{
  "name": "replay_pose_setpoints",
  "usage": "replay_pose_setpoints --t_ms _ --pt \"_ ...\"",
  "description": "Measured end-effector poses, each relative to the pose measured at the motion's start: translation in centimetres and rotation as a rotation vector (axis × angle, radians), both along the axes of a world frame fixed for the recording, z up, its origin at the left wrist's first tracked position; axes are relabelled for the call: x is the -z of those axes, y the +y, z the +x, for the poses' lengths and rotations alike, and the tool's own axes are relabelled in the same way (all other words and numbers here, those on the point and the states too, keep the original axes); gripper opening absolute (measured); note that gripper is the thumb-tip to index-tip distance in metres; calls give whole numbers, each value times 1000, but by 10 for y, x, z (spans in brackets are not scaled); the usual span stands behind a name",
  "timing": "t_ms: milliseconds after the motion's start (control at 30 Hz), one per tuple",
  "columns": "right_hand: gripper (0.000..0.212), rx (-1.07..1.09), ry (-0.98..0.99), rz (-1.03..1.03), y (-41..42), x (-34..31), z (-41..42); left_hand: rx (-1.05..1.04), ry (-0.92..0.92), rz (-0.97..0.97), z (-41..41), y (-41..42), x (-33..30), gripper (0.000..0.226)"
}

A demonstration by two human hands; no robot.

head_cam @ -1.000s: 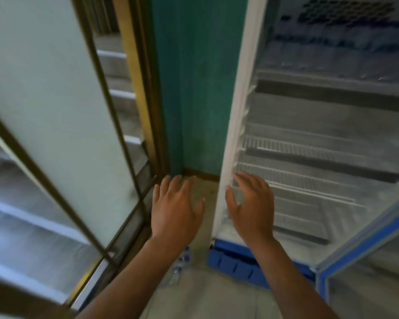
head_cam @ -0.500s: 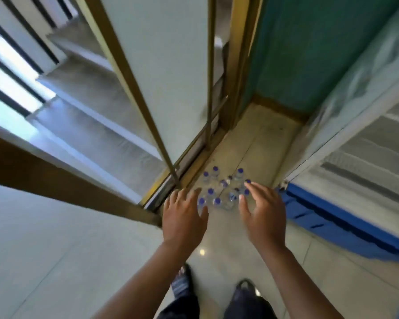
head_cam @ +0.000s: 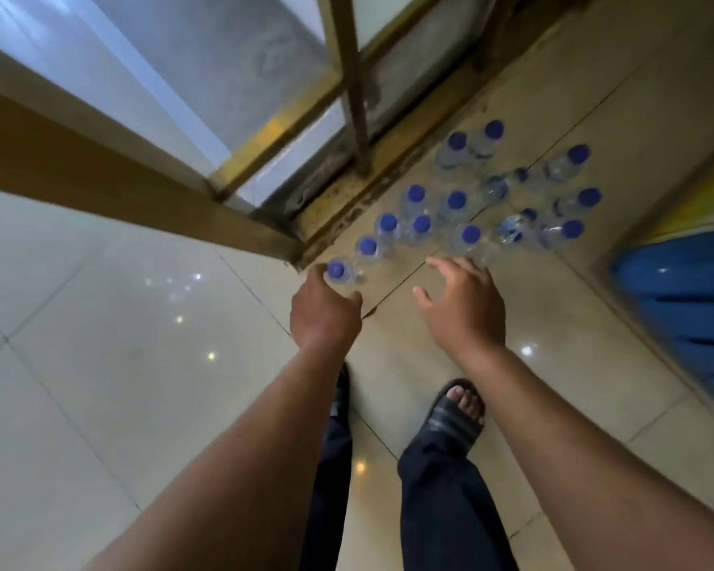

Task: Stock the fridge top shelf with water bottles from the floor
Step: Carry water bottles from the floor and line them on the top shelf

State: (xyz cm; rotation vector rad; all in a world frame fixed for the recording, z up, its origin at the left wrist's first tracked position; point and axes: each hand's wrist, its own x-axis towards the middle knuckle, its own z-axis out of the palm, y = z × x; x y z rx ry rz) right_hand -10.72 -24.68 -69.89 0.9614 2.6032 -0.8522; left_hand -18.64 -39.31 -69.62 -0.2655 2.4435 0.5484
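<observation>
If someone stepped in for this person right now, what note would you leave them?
Left hand: at the nearest bottle, fingers around it; grip not clearly closed.
Right hand: open, over the floor, holding nothing.
Bottles: a blue-capped cluster on the floor by the door frame, most upright, a few tipped.
Done: none visibly lifted.
Left: carry them to the fridge's top shelf; only its blue base shows at right.
</observation>
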Motion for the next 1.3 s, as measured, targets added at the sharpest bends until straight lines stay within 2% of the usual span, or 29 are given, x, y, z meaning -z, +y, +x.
replay_pose_setpoints --t_ms 167,267,367,467,600,733,867,967,1100,1300 --pt "56 42 -6 -69 -25 117 -33 -28 -53 -23 -17 -24 116 82" --pt "66 116 66 -98 -43 172 -47 -30 17 18 -23 -39 168 87" --pt "74 133 178 -84 -57 212 -59 64 111 79 -31 -49 206 88" --pt "76 105 239 -17 -63 239 -69 150 161 113 -39 -54 235 82" --pt "74 41 249 93 -62 257 -74 203 162 143 -43 -52 257 58" --pt "71 53 252 17 -64 262 -78 251 189 107 -45 -50 260 44" --pt "67 88 259 -19 -64 236 -64 232 200 101 -36 -47 229 46" --pt "64 153 311 -35 -58 182 -42 237 196 97 -27 -41 176 47" --pt "64 263 380 -70 -40 76 -7 236 202 169 -11 -25 72 47" --pt "58 504 529 -50 -1 -125 38 406 242 340 17 15 -123 57"
